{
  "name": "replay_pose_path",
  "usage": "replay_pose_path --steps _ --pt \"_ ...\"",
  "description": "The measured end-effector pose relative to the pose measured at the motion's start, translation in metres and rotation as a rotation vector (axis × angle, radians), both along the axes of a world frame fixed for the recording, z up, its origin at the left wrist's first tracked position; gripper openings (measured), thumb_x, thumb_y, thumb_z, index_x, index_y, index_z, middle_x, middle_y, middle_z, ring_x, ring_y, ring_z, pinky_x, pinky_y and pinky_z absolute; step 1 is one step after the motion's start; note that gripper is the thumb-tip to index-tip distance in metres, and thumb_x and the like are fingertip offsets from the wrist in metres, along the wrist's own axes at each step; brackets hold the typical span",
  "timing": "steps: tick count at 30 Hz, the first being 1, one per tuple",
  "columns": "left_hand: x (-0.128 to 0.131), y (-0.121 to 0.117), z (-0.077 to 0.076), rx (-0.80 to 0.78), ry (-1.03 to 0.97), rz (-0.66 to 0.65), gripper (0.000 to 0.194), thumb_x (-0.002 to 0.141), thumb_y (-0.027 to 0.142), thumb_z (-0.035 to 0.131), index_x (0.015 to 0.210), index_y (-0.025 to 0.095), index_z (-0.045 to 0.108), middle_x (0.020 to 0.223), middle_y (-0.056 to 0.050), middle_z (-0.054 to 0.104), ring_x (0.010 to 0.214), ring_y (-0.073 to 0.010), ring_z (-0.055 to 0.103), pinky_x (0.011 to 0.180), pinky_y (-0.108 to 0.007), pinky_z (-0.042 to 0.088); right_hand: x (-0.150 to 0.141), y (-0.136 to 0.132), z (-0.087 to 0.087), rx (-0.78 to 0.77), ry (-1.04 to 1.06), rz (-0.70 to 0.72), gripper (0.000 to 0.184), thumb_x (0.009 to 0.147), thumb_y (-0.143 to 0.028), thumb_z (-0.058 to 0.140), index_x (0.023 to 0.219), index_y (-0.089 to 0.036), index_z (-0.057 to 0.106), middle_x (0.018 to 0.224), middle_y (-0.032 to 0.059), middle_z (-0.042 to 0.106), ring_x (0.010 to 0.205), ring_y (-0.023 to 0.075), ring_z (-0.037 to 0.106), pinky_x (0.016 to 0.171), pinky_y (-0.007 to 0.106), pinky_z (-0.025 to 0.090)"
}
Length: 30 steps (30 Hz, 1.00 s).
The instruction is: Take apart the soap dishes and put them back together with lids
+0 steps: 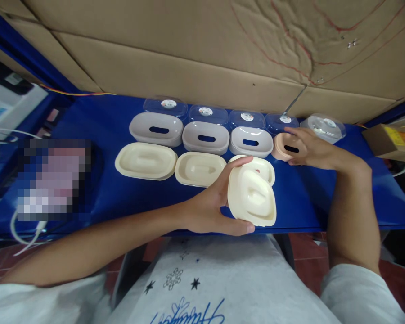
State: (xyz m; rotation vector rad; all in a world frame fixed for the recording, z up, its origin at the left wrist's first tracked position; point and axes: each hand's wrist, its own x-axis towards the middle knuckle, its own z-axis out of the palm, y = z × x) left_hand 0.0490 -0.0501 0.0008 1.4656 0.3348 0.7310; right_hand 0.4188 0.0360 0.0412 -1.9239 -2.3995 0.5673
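Observation:
My left hand (211, 204) grips a cream oval tray (252, 195), tilted just above the blue table's near edge. Behind it lies another cream tray (265, 167); two more cream trays (146, 160) (200, 168) lie to its left. My right hand (308, 146) rests on a peach slotted oval insert (285, 146), fingers curled over it. Three grey-white slotted inserts (156, 128) (205, 137) (250, 141) stand in a row to the left of the peach one. Several clear lids with round stickers (165, 105) (324, 126) line the back.
The blue table (97, 135) ends at a cardboard wall (205, 54) close behind the lids. A blurred patch (52, 180) and white cables lie at the left, beside a white device (6, 105). A small cardboard box (389, 141) sits at the far right.

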Motion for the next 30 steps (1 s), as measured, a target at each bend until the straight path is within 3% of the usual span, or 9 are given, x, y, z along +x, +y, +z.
replay_pose_path --steps 4,8,12,16,18,20,23,26,30 --pt "0.001 0.0 0.0 0.033 0.01 -0.008 0.113 0.081 0.034 0.094 0.168 0.042 0.022 0.161 -0.011 0.049 0.151 -0.0406 0.05 0.124 -0.064 0.043 0.002 0.004 -0.005 0.041 0.036 0.059 0.098 0.082 -0.041 0.079 0.169 -0.024 0.039 0.173 0.0189 0.039 0.161 0.0393 0.039 0.135 0.057 0.03" --pt "0.0 0.0 0.001 0.005 0.025 0.015 0.113 0.08 0.036 0.094 0.168 0.042 0.024 0.166 -0.011 0.043 0.153 -0.0414 0.048 0.125 -0.064 0.042 0.006 0.003 -0.007 0.137 0.029 0.084 0.092 0.083 -0.045 0.081 0.165 -0.022 0.047 0.172 0.0195 0.042 0.161 0.0395 0.039 0.134 0.057 0.032" --pt "0.0 -0.001 0.003 -0.038 0.034 0.027 0.111 0.081 0.036 0.094 0.168 0.042 0.024 0.167 -0.01 0.043 0.152 -0.0403 0.049 0.126 -0.065 0.04 -0.009 -0.012 0.01 0.403 0.082 0.116 0.069 0.1 -0.054 0.068 0.158 -0.02 0.056 0.161 0.0206 0.058 0.151 0.0376 0.052 0.128 0.058 0.039" --pt "0.002 0.0 0.003 -0.058 0.02 0.05 0.111 0.082 0.035 0.094 0.168 0.041 0.024 0.164 -0.009 0.049 0.152 -0.0402 0.05 0.126 -0.065 0.04 -0.047 -0.037 0.026 0.617 0.198 0.181 0.049 0.109 -0.048 0.057 0.153 -0.027 0.061 0.146 0.0129 0.071 0.135 0.0332 0.067 0.118 0.053 0.05" --pt "0.003 0.001 0.003 -0.047 0.002 0.073 0.11 0.082 0.035 0.095 0.168 0.039 0.026 0.163 -0.01 0.051 0.153 -0.0403 0.05 0.125 -0.065 0.042 -0.069 -0.05 0.026 0.55 0.261 0.298 0.059 0.105 -0.054 0.063 0.16 -0.033 0.054 0.154 0.0095 0.066 0.14 0.0359 0.064 0.119 0.055 0.05" --pt "0.005 0.001 0.002 -0.027 -0.034 0.108 0.109 0.08 0.033 0.096 0.165 0.039 0.03 0.167 -0.01 0.046 0.155 -0.0402 0.048 0.124 -0.062 0.045 -0.088 -0.061 0.02 0.418 0.3 0.44 0.084 0.096 -0.064 0.073 0.169 -0.04 0.039 0.168 0.0067 0.054 0.15 0.0405 0.054 0.123 0.06 0.046" --pt "0.006 -0.001 0.001 -0.082 -0.093 0.093 0.105 0.082 0.025 0.095 0.162 0.043 0.029 0.17 -0.009 0.043 0.148 -0.0361 0.057 0.113 -0.054 0.058 -0.106 -0.07 0.011 0.269 0.336 0.54 0.109 0.09 -0.065 0.08 0.176 -0.046 0.016 0.177 0.0048 0.041 0.155 0.043 0.049 0.123 0.066 0.046" --pt "0.007 -0.004 0.001 -0.192 -0.118 0.028 0.083 0.089 0.022 0.087 0.153 0.042 0.038 0.159 -0.008 0.055 0.121 -0.0259 0.074 0.096 -0.041 0.067 -0.108 -0.072 0.007 0.234 0.384 0.546 0.115 0.087 -0.066 0.083 0.176 -0.046 0.012 0.176 0.0062 0.042 0.156 0.044 0.048 0.123 0.068 0.047" --pt "0.009 -0.003 0.0 -0.237 -0.147 0.078 0.056 0.091 0.021 0.085 0.134 0.034 0.05 0.14 -0.006 0.063 0.103 -0.0176 0.077 0.085 -0.029 0.066 -0.104 -0.069 0.005 0.227 0.404 0.518 0.104 0.093 -0.06 0.078 0.175 -0.045 0.017 0.174 0.0058 0.045 0.154 0.0425 0.05 0.122 0.067 0.048"
